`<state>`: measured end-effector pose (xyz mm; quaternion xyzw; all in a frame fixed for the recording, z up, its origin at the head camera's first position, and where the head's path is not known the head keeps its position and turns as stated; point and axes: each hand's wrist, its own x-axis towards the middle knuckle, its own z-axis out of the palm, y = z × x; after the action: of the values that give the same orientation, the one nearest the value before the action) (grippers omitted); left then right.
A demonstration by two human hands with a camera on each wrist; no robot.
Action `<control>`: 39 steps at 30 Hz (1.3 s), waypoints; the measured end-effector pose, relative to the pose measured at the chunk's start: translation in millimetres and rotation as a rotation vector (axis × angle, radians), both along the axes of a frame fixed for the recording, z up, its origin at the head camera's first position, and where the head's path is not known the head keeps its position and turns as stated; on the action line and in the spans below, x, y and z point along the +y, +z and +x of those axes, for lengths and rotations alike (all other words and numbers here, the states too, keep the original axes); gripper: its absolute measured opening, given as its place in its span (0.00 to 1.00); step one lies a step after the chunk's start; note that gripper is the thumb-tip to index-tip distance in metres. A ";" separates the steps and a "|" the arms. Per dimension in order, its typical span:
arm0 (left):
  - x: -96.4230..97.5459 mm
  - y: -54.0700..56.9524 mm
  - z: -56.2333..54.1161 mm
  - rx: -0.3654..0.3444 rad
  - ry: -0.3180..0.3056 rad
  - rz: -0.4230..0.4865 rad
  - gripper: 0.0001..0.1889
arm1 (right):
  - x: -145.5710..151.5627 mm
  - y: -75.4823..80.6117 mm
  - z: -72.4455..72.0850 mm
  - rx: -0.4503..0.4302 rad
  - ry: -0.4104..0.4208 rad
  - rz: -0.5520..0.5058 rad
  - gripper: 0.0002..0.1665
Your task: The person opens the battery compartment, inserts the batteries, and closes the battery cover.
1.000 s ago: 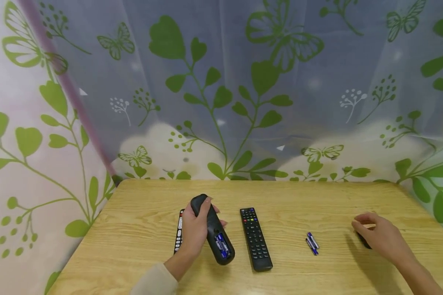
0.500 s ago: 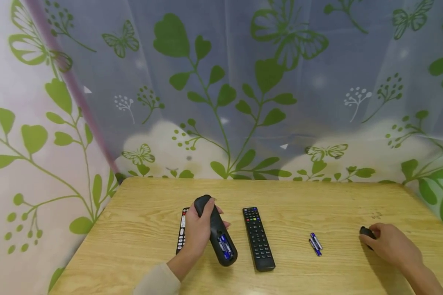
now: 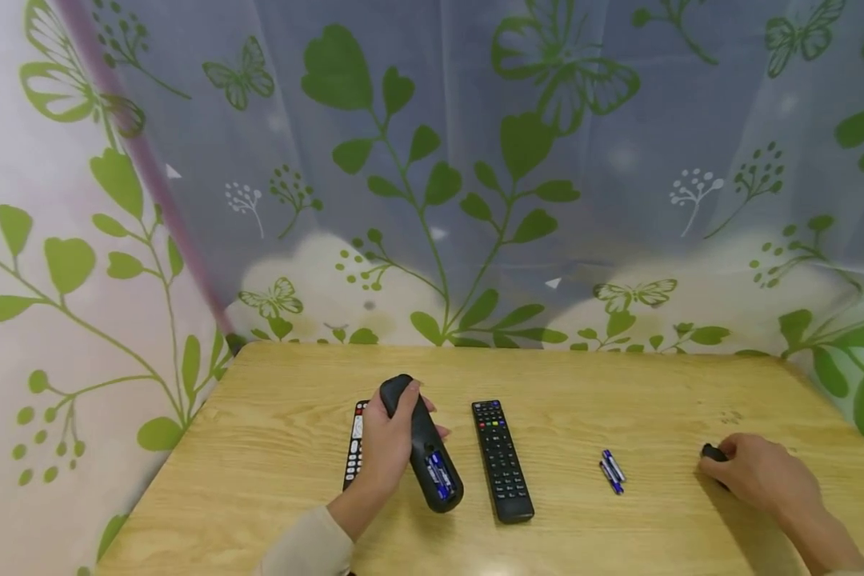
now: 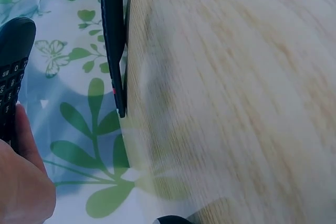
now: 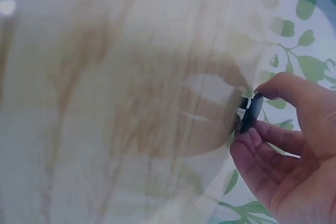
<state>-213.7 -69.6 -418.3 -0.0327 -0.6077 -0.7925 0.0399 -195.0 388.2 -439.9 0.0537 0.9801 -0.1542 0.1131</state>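
My left hand (image 3: 390,444) grips a black remote control (image 3: 423,438), its back turned up and its battery compartment uncovered. Blue-and-silver batteries (image 3: 439,477) sit inside that compartment. In the left wrist view the same remote shows its keypad side at the left edge. Far to the right, my right hand (image 3: 770,476) pinches a small black battery cover (image 3: 714,454) between thumb and fingers. The right wrist view shows the cover (image 5: 253,113) held on edge, close to the tabletop; whether it touches the wood I cannot tell.
A second black remote (image 3: 502,462) lies keys up on the wooden table (image 3: 274,480). Loose batteries (image 3: 612,472) lie between it and my right hand. Another remote with white buttons (image 3: 354,448) is partly hidden behind my left hand. A patterned curtain (image 3: 432,200) stands behind the table.
My right hand has lowered onto the battery cover, shifted slightly, and now pinches it. My left hand still holds the remote much as before. The head view has shifted a little.
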 end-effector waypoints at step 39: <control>-1.7 3.7 -0.6 0.029 -0.005 -0.005 0.22 | -171.6 55.0 31.5 0.459 0.123 -0.583 0.24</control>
<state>-214.3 -71.2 -414.6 -0.0460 -0.6090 -0.7904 0.0467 -163.5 216.7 -384.8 -0.0759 0.8962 -0.4278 -0.0900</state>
